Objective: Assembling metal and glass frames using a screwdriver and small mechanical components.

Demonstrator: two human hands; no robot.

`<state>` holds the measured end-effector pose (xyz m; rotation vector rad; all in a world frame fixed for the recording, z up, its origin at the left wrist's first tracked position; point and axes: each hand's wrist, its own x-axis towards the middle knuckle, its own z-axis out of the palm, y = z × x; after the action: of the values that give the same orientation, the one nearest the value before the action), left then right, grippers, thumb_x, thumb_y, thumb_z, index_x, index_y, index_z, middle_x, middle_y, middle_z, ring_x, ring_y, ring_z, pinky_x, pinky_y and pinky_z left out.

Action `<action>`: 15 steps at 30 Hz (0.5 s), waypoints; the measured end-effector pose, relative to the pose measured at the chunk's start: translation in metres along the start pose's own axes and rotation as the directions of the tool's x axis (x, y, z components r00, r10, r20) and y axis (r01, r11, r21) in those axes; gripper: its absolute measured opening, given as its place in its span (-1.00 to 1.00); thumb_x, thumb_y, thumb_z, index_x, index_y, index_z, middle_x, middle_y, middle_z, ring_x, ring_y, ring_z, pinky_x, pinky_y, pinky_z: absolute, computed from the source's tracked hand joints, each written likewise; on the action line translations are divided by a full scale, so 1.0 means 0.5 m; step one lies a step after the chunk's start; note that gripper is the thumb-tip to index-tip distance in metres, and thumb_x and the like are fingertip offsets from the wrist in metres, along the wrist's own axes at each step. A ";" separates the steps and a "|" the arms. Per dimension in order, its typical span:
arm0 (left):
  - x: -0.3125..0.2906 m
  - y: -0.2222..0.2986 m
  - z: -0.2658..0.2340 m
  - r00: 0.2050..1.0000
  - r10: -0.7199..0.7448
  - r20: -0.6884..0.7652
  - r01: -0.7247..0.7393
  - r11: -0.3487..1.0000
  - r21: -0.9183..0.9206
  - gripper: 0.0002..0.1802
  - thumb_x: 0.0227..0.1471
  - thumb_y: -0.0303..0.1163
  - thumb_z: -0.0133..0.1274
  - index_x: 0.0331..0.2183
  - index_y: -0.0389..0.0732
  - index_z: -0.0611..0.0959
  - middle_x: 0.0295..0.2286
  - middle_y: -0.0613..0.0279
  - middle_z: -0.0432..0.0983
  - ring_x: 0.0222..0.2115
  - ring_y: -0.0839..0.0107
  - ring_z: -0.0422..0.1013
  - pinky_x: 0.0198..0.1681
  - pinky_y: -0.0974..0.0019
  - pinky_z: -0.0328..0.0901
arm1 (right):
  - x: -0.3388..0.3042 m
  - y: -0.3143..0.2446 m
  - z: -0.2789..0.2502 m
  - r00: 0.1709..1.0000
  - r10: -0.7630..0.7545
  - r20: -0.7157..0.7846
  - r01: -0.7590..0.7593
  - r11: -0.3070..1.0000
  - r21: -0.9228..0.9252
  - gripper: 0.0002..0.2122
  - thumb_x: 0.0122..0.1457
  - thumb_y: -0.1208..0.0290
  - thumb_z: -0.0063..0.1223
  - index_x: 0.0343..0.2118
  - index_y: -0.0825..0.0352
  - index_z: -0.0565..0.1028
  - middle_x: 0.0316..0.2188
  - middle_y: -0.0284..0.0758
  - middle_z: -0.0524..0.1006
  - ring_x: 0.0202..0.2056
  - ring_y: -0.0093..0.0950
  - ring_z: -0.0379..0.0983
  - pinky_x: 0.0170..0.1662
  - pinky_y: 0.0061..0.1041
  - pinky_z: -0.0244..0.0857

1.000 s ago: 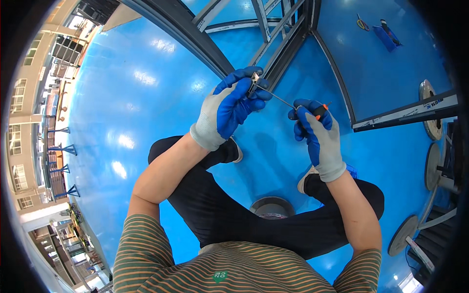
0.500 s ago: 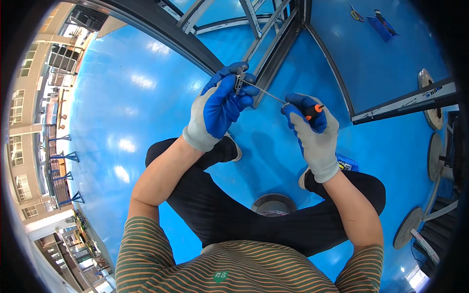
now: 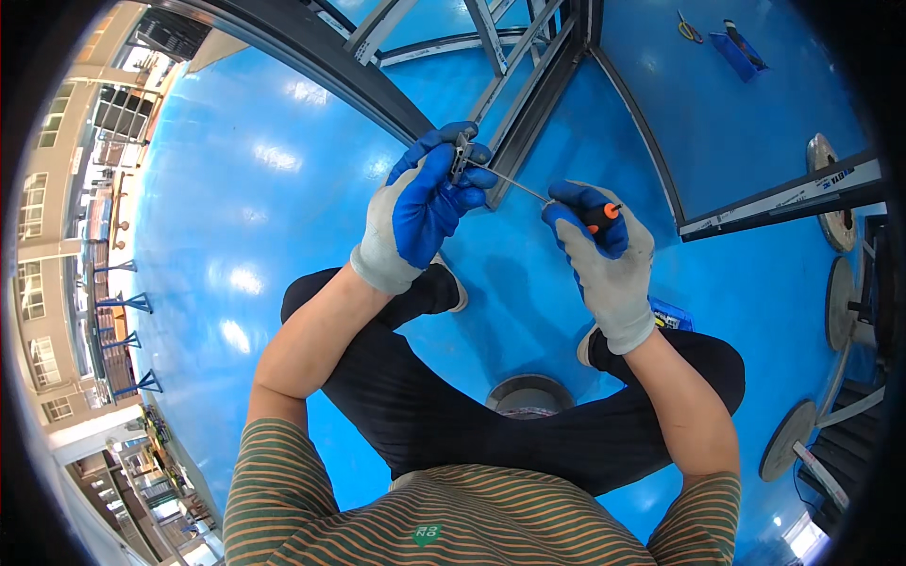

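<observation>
My left hand [image 3: 420, 203], in a blue-and-grey work glove, pinches a small metal hardware piece [image 3: 461, 158] between thumb and fingers. My gloved right hand [image 3: 604, 250] is wrapped round the black-and-orange handle of a screwdriver [image 3: 514, 182]. Its thin shaft points left and up, and the tip reaches the metal piece; whether it sits in a screw is too small to tell. The piece is held up near the end of a dark frame bar, in front of my knees.
Dark metal frames [image 3: 538, 113] stand ahead, and a framed panel [image 3: 661, 141] is at the right. Scissors [image 3: 690, 28] and a blue tray [image 3: 739, 52] show at the far right. A blue box [image 3: 670, 316] is by my right knee. Round weights [image 3: 788, 441] stand along the right edge.
The screwdriver handle has turned slightly in my right hand. The metal piece has tilted a little in my left hand; both arms stay nearly in place.
</observation>
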<state>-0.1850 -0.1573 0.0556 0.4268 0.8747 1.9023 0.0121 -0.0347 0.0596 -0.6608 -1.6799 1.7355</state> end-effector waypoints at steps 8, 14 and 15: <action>-0.011 0.000 -0.004 1.000 0.014 -0.020 -0.014 1.000 -0.013 -0.55 0.38 -0.34 -0.08 0.19 -0.36 0.40 -0.06 -0.04 0.53 -0.18 0.19 0.60 -0.07 0.26 0.53 | -0.007 0.001 0.007 0.997 0.079 -0.001 -0.078 0.994 0.077 -0.69 0.19 0.50 0.20 0.00 0.39 0.58 -0.30 -0.29 0.65 -0.51 -0.67 0.32 -0.36 -0.73 0.29; -0.011 -0.002 0.035 0.995 0.046 -0.093 -0.024 0.974 0.225 -0.55 0.37 -0.33 -0.05 0.19 -0.31 0.42 -0.07 0.00 0.53 -0.19 0.27 0.58 -0.06 0.28 0.50 | -0.008 0.000 -0.008 0.991 0.134 0.009 -0.134 0.989 0.062 -0.68 0.21 0.47 0.19 0.03 0.41 0.56 -0.30 -0.30 0.64 -0.49 -0.69 0.31 -0.33 -0.75 0.29; -0.016 -0.001 0.045 0.989 0.041 -0.139 0.002 0.956 0.292 -0.56 0.36 -0.32 -0.04 0.18 -0.29 0.43 -0.07 0.02 0.54 -0.20 0.31 0.57 -0.07 0.31 0.49 | -0.008 -0.008 -0.010 0.983 0.185 0.011 -0.185 0.978 0.098 -0.68 0.21 0.47 0.18 0.03 0.41 0.56 -0.31 -0.30 0.64 -0.49 -0.69 0.32 -0.33 -0.75 0.29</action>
<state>-0.1670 -0.1551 0.0711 0.4798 1.2603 1.8438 0.0188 -0.0342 0.0632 -0.7910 -1.5640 1.9351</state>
